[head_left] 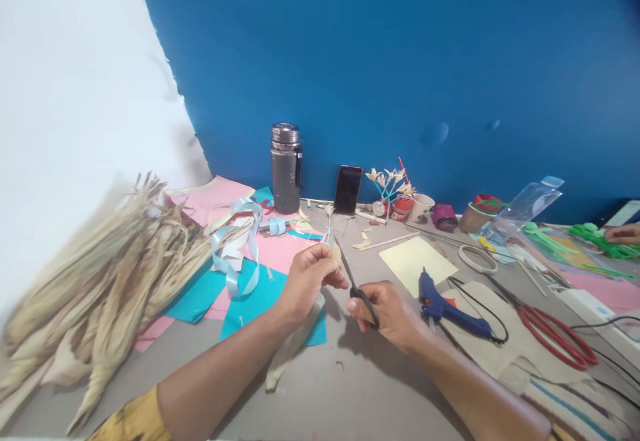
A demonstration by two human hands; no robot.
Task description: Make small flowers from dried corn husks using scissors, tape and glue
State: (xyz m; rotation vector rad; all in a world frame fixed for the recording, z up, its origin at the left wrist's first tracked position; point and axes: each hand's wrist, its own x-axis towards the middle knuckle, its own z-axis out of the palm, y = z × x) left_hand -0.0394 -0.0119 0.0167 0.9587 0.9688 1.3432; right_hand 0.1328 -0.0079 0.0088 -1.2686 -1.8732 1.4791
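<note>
My left hand point(311, 278) is closed, pinching a small pale husk piece point(337, 254) that sticks up from the fingertips. My right hand point(387, 313) grips small black-handled scissors point(354, 282), their blades pointing up and beside the husk piece. Under my left wrist a longer husk strip point(293, 351) lies on the grey table point(345, 394). A blue-stemmed flower point(329, 213) stands just beyond my left hand.
Dried husks point(110, 274) are heaped at left near coloured paper point(253, 301) and ribbon point(234, 284). A flask point(286, 171) and phone point(348, 190) stand behind. At right are a glue gun point(450, 308), large red-handled scissors point(555, 334) and another person's hand point(624, 234).
</note>
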